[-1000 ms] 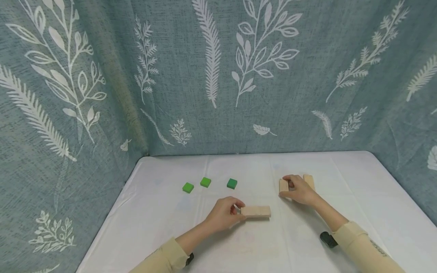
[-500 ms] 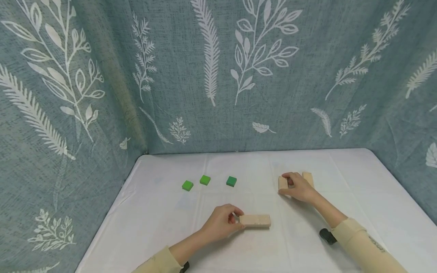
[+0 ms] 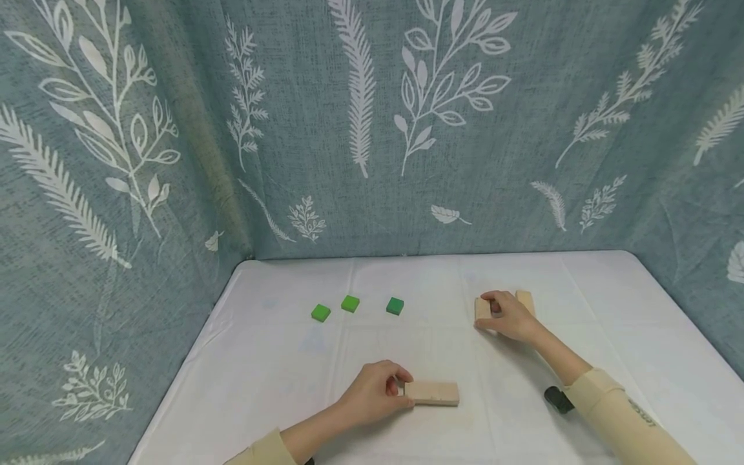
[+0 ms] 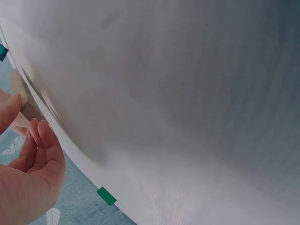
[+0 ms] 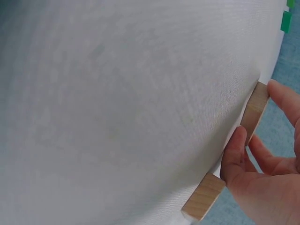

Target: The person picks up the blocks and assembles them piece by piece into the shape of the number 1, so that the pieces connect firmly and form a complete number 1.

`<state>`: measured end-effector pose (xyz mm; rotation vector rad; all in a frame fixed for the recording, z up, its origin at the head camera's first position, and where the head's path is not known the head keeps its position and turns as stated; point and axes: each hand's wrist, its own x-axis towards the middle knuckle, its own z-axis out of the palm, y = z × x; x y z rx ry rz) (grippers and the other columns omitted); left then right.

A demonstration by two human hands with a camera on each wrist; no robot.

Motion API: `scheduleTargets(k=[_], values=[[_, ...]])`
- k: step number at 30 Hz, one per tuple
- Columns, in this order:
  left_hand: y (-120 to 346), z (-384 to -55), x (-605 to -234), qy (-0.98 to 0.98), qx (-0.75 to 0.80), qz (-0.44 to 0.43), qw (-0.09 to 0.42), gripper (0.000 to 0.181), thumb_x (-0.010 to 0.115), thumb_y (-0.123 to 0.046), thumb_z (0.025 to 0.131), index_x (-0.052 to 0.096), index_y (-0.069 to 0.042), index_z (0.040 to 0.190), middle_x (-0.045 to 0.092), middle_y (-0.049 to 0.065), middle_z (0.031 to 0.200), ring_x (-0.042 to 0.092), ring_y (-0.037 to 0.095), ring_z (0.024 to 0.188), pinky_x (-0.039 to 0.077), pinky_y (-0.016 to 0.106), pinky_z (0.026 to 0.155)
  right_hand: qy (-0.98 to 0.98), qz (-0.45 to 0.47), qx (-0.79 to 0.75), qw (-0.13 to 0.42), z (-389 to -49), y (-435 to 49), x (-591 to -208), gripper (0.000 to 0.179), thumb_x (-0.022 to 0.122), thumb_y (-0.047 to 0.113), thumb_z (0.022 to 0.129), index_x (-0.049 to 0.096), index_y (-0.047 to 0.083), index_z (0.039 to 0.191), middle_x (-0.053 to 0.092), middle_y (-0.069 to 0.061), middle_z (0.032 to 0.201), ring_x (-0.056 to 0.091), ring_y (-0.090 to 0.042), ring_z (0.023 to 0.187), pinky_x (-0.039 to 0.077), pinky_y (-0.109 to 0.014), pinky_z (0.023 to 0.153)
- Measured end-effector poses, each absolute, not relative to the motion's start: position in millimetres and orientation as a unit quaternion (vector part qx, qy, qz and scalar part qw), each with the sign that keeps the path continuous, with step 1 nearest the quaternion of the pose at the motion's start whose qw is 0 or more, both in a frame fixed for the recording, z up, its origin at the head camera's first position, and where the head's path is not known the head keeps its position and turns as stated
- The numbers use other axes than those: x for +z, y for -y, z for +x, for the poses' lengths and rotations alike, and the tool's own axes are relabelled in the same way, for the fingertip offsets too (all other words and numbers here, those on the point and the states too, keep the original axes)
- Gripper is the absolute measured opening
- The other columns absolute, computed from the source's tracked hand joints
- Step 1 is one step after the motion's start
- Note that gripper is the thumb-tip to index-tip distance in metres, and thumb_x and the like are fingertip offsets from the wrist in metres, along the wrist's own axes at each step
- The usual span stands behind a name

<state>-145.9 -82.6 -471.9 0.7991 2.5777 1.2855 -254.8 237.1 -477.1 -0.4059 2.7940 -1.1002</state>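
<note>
My left hand point(image 3: 378, 392) pinches the left end of a pale wooden block point(image 3: 433, 392), which lies lengthwise left to right, close over the white table. In the left wrist view, the thumb and fingertips meet the block point(image 4: 29, 103) at the left edge. Farther back on the right, my right hand point(image 3: 507, 316) grips a second wooden block point(image 3: 482, 309), thumb at its near end and fingers at its far end. A third wooden block point(image 3: 526, 301) stands just right of that hand, partly hidden by it; the right wrist view shows this block point(image 5: 204, 197) apart from the fingers.
Two light green square tiles point(image 3: 321, 313) and a darker green tile point(image 3: 395, 306) lie at the back left of the white-covered table point(image 3: 261, 387). A blue-grey leaf-patterned curtain point(image 3: 372, 213) hangs behind and along the sides.
My left hand has drawn its wooden block toward me, slightly to the left. My right hand and its block stay in place; the head view has shifted slightly.
</note>
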Motion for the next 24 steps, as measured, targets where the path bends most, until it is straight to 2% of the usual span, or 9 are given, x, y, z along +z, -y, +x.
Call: scheduleTargets(k=[12, 24], values=[[82, -138, -475, -0.857, 0.430, 0.274, 0.082, 0.024, 0.083, -0.010, 0.076, 0.069, -0.005, 0.095, 0.059, -0.003, 0.074, 0.048, -0.002, 0.063, 0.045, 0.017, 0.060, -0.921, -0.125, -0.365, 0.061, -253, -235, -475, 0.062, 0.073, 0.024, 0.088, 0.046, -0.010, 0.133, 0.050, -0.026, 0.120, 0.051, -0.035, 0.106, 0.043, -0.051, 0.090], [81, -132, -473, -0.852, 0.434, 0.276, 0.101, 0.026, 0.085, -0.011, 0.074, 0.069, -0.005, 0.093, 0.060, -0.006, 0.077, 0.055, 0.002, 0.069, 0.048, 0.017, 0.064, -0.921, -0.123, -0.364, 0.063, -252, -235, -472, 0.063, 0.073, 0.024, 0.088, 0.046, -0.010, 0.133, 0.050, -0.026, 0.120, 0.051, -0.036, 0.107, 0.043, -0.052, 0.090]])
